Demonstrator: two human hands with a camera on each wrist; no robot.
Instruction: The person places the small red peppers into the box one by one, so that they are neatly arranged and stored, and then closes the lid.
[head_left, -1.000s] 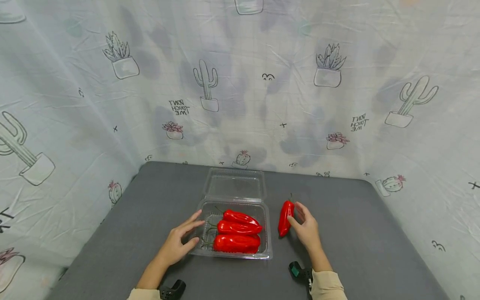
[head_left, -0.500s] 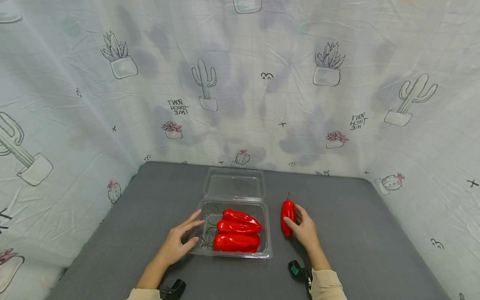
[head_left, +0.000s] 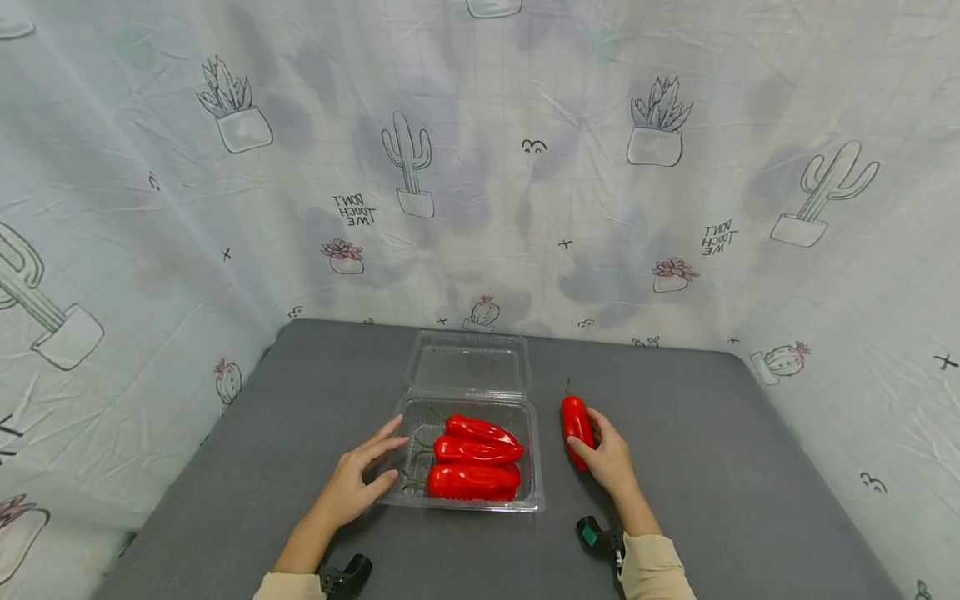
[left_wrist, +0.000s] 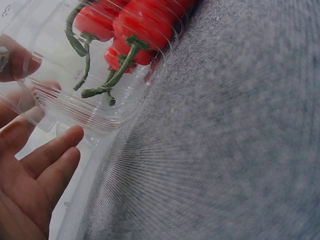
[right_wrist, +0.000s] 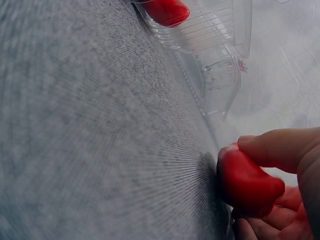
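My right hand (head_left: 613, 463) grips a long red pepper (head_left: 573, 421), thumb on one side and fingers on the other, its green stem pointing away from me. In the right wrist view the pepper (right_wrist: 245, 180) is close to the grey cloth; whether it touches is hard to tell. To its left is a clear plastic clamshell box (head_left: 531, 479), with its lid (head_left: 468, 367) folded back. Three red peppers (head_left: 474, 482) lie side by side inside, stems to the left. My left hand (head_left: 352, 487) rests at the box's left rim, fingers spread and nearly straight.
The grey cloth-covered table (head_left: 720, 467) reaches back to a white curtain (head_left: 480, 183) printed with cacti, which also hangs on both sides. Black wrist-camera mounts (head_left: 596, 537) sit by both wrists.
The pepper in my right hand has turned a little, its stem end swinging left, and my fingers have closed further round it. My left hand and the box stay put.
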